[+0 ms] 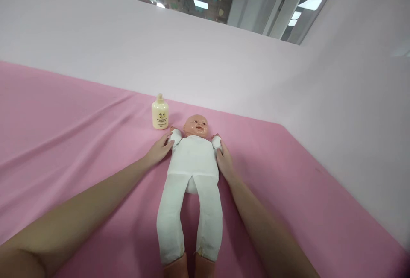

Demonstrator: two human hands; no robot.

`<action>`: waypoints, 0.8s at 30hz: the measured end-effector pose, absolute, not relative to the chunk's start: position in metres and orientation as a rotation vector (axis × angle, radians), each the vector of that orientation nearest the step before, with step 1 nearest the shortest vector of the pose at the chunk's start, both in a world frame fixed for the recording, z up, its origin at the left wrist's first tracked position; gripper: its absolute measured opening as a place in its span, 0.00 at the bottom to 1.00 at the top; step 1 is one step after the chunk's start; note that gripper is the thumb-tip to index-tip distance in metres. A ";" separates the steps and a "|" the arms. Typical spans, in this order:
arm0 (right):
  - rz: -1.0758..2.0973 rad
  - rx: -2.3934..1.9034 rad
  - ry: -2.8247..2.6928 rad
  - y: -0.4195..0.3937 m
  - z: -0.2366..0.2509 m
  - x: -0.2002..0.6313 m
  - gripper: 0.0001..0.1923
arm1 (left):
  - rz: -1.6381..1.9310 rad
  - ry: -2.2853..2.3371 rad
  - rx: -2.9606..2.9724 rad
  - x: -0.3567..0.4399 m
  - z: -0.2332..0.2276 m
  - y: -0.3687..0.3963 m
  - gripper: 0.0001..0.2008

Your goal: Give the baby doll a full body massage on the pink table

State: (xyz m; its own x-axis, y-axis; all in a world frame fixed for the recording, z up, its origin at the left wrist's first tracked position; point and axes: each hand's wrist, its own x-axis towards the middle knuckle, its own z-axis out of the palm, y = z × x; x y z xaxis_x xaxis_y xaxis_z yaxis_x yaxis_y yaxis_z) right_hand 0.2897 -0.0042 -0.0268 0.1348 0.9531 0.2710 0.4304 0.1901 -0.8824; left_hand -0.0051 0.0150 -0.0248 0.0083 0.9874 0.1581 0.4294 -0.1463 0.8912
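Doll (pixel 193 158) lay face-up on pink sheet (pixel 64 133); L hand (pixel 159 149) & R hand (pixel 224 161), fingers loosely open, steadied its upper arms, w/ lotion bottle (pixel 159 113) far-left, apart.

- Baby doll (pixel 193 162): plastic head w/ painted face, soft white cloth body, arms & legs, tan plastic feet at the frame's bottom edge.
- Pose: flat on its back, head toward 12 o'clock, legs straight toward 6 and a bit apart, short arms out at 10 and 2.
- Lies mid-frame on pink cloth.
- Left hand (pixel 159 150) touches doll's arm at 10; right hand (pixel 225 162) presses its side under the arm at 2.
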 end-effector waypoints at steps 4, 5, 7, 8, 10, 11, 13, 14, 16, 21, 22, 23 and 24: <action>0.672 -1.397 -1.392 -0.002 -0.027 0.292 0.33 | 1.131 1.423 1.591 -0.006 -0.028 0.016 0.34; 0.687 -1.389 -1.359 -0.001 -0.028 0.292 0.33 | 1.153 1.388 1.572 -0.007 -0.029 0.017 0.35; 0.712 -1.360 -1.311 0.000 -0.028 0.292 0.34 | 1.194 1.298 1.530 -0.008 -0.033 0.019 0.38; 0.721 -1.338 -1.295 0.001 -0.028 0.292 0.34 | 1.213 1.249 1.510 -0.008 -0.034 0.020 0.40; 0.750 -1.273 -1.266 0.003 -0.028 0.291 0.34 | 1.252 1.171 1.464 -0.009 -0.036 0.022 0.43; 0.773 -1.228 -1.249 0.004 -0.029 0.291 0.34 | 1.274 1.142 1.439 -0.009 -0.036 0.023 0.44; 0.837 -1.118 -1.192 0.005 -0.029 0.290 0.33 | 1.316 1.087 1.383 -0.008 -0.035 0.023 0.47; 0.867 -1.068 -1.160 0.006 -0.030 0.290 0.32 | 1.328 1.056 1.360 -0.008 -0.034 0.024 0.48; 0.914 -1.004 -1.107 0.007 -0.031 0.291 0.30 | 1.340 0.988 1.326 -0.006 -0.032 0.024 0.47; 1.033 -0.946 -0.978 0.011 -0.035 0.291 0.14 | 1.360 0.937 1.241 -0.003 -0.028 0.022 0.29; 1.052 -0.925 -0.963 0.011 -0.035 0.290 0.11 | 1.357 0.942 1.238 -0.002 -0.027 0.022 0.26; 1.066 -0.904 -0.957 0.012 -0.035 0.289 0.08 | 1.354 0.949 1.244 -0.002 -0.026 0.021 0.23; 1.073 -0.883 -0.958 0.012 -0.035 0.287 0.08 | 1.354 0.959 1.259 -0.002 -0.025 0.021 0.22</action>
State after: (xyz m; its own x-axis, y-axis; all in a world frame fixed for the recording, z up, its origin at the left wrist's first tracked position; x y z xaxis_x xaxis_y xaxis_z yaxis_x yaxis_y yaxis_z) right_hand 0.2873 0.0124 -0.0348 0.1889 0.9630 0.1919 -0.2997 0.2427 -0.9226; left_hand -0.0015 0.0207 -0.0253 0.0542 0.9814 0.1844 -0.1518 -0.1744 0.9729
